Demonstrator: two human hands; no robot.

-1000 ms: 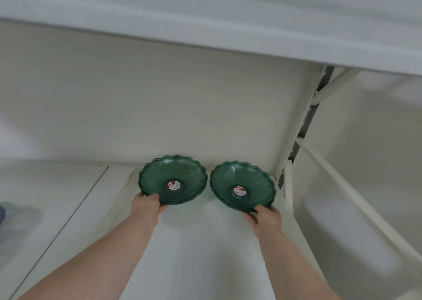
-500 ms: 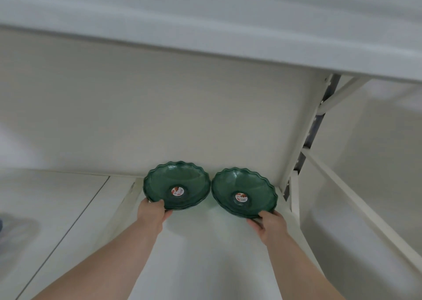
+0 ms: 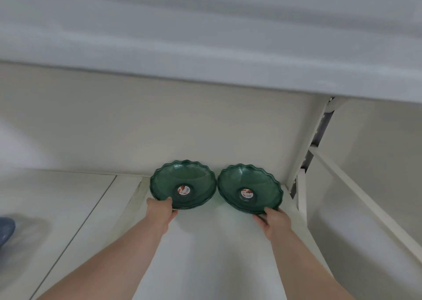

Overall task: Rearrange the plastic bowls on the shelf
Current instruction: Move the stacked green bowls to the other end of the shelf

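Note:
Two dark green plastic bowls with scalloped rims stand side by side at the back of a white shelf point(image 3: 205, 242), against the back wall. Each looks like a small stack and has a round sticker in its middle. My left hand point(image 3: 161, 210) grips the front rim of the left bowl stack point(image 3: 182, 183). My right hand point(image 3: 275, 222) holds the front rim of the right bowl stack point(image 3: 250, 187). The two stacks nearly touch each other.
A white upright post point(image 3: 306, 153) with slots stands just right of the right bowl. The shelf above point(image 3: 205, 55) overhangs. A neighbouring shelf bay point(image 3: 365, 208) lies to the right. The floor point(image 3: 45, 208) shows at left, with something blue point(image 3: 5, 230) at the edge.
Both bowl stacks have slid back toward the wall with my hands on their rims. The view has shifted slightly.

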